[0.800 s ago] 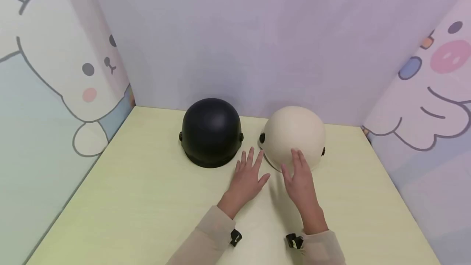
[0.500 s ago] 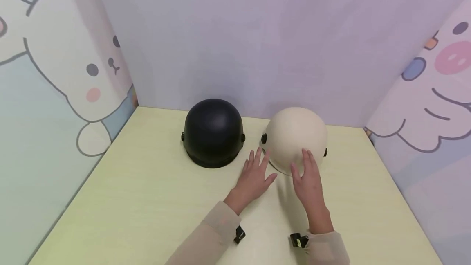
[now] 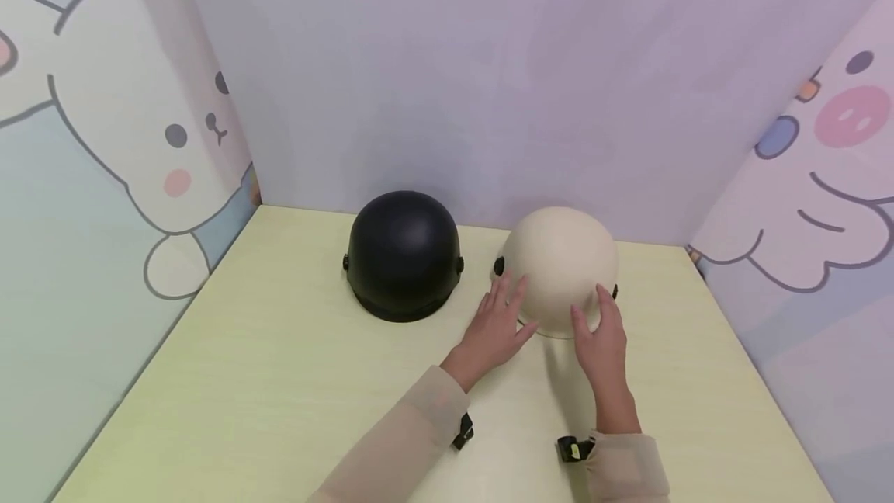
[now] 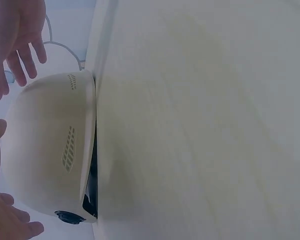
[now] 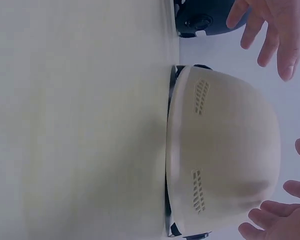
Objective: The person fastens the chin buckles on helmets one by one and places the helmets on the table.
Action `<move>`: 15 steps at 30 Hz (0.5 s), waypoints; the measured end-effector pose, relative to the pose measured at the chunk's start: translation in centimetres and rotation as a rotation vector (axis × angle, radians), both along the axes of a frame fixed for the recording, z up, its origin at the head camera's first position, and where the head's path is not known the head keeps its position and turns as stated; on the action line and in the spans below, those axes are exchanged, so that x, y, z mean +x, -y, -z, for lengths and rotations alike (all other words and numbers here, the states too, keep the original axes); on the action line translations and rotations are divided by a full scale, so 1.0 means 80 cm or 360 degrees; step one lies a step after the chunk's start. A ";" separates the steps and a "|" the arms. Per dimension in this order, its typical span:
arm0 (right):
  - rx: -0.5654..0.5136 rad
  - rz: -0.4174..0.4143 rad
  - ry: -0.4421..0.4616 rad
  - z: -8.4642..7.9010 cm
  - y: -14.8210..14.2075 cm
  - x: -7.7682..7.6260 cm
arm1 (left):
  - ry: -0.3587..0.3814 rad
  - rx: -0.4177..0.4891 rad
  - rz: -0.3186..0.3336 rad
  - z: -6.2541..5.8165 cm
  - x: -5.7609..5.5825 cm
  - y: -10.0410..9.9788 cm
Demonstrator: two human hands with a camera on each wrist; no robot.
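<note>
A cream helmet [image 3: 566, 254] with a smooth rounded shell sits on the table at the back right, a round black knob at its side. The left hand [image 3: 491, 330] is at its front left, fingers spread and overlapping the shell's lower edge in the head view. At the front right is the right hand [image 3: 602, 348], its thumb and fingers apart. Both wrist views show vent slots low on the shell, with the left hand [image 4: 12, 215] and right hand [image 5: 282, 217] beside the helmet and nothing held. To its left stands a black helmet [image 3: 403, 254].
The pale yellow table [image 3: 279, 379] meets a lilac back wall [image 3: 447, 84]. Side panels carry cartoon drawings, a white animal [image 3: 140, 115] on the left and a pink-snouted one [image 3: 852, 115] on the right. A black strap device [image 3: 573, 450] shows at the right cuff.
Both hands have moved to the right: the left from between the helmets to the cream helmet's front left, the right toward its front right side. The helmets stay in place.
</note>
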State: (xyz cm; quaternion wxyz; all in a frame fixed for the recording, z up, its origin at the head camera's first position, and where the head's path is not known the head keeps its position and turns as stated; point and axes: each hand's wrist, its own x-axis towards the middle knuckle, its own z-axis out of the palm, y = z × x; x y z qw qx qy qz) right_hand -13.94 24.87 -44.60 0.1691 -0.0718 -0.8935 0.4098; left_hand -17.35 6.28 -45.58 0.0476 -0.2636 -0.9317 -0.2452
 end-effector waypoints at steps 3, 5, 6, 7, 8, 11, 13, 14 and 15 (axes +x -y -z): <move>-0.0071 0.0038 0.0045 0.001 -0.007 -0.002 | -0.0011 -0.0002 0.0015 0.002 -0.004 -0.004; -0.0107 0.0057 0.0071 0.002 -0.010 -0.005 | -0.0017 0.0004 0.0019 0.004 -0.006 -0.006; -0.0121 0.0064 0.0085 0.003 -0.012 -0.006 | -0.0019 0.0006 0.0020 0.006 -0.008 -0.007; -0.0135 0.0073 0.0100 0.003 -0.013 -0.007 | -0.0017 0.0008 0.0020 0.007 -0.009 -0.008; -0.0151 0.0083 0.0113 0.004 -0.015 -0.008 | -0.0020 0.0012 0.0019 0.009 -0.010 -0.009; -0.0218 0.0121 0.0151 0.006 -0.019 -0.010 | -0.0024 0.0021 0.0012 0.015 -0.014 -0.012; -0.0290 0.0144 0.0182 0.006 -0.022 -0.011 | -0.0021 0.0043 0.0007 0.018 -0.017 -0.015; -0.0331 0.0153 0.0198 0.006 -0.023 -0.012 | -0.0020 0.0055 0.0003 0.019 -0.018 -0.016; -0.0374 0.0160 0.0214 0.007 -0.024 -0.012 | -0.0018 0.0065 0.0000 0.020 -0.020 -0.017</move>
